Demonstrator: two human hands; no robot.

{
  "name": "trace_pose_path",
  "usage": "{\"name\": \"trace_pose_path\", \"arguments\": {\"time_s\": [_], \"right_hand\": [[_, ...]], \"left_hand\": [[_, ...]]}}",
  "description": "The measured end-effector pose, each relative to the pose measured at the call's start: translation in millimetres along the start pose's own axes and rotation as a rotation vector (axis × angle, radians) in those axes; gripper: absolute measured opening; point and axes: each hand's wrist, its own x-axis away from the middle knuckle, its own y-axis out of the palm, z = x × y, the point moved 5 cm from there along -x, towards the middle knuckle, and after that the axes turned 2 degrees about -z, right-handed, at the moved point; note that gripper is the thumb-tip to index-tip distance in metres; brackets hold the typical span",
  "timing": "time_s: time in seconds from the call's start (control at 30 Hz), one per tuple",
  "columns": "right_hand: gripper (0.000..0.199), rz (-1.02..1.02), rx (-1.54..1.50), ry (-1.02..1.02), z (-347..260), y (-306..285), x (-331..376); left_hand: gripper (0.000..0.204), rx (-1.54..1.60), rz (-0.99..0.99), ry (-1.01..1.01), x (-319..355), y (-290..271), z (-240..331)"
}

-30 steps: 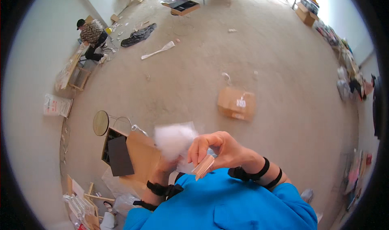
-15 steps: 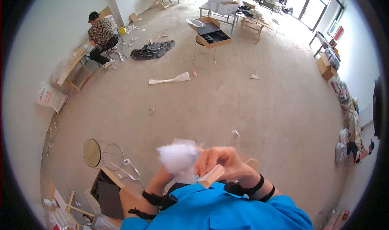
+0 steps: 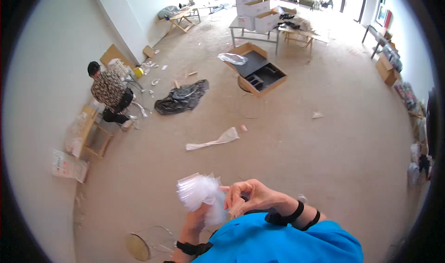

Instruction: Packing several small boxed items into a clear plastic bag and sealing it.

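Observation:
My left hand [image 3: 198, 215] is closed around a bunch of translucent white plastic bags [image 3: 198, 192], which fans out above it and hides most of its fingers. Close by on the right, my right hand [image 3: 254, 194] has its fingers bent and pressed together around a small, flat tan piece [image 3: 236, 208]. Whether that piece is wood or card I cannot make out. The fingertips of my right hand come right up to the edge of the bags, and the two hands meet in front of my blue shirt [image 3: 278, 242].
An open cardboard box [image 3: 278, 87] with black lining rests on a round stool ahead. A black plastic sheet [image 3: 181, 97] and a white strip [image 3: 213, 139] lie on the floor. At the left a person [image 3: 109, 93] sits by a wooden bench [image 3: 88, 126]. A round stool [image 3: 137, 247] lies tipped over near me.
The view has swung, so the boxes and the seated person appear lower. Both hands keep their holds; the bags look more fanned out, and the tan piece is tilted more steeply.

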Motion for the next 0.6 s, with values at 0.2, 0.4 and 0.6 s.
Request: {"name": "trace_pose_path", "arguments": {"time_s": [0.2, 0.4, 0.6], "right_hand": [[0.024, -0.125, -0.072, 0.135, 7, -71, -186], [0.023, -0.224, -0.097, 0.192, 38, -175, -359], [0.023, -0.177, -0.065, 0.227, 26, -303, -545]], "left_hand": [[0.051, -0.086, 0.316, 0.064, -120, -102, 73], [0.051, 0.160, 0.360, 0.078, -266, -215, 109], [0.051, 0.106, 0.405, 0.217, -468, -315, 186]]}}
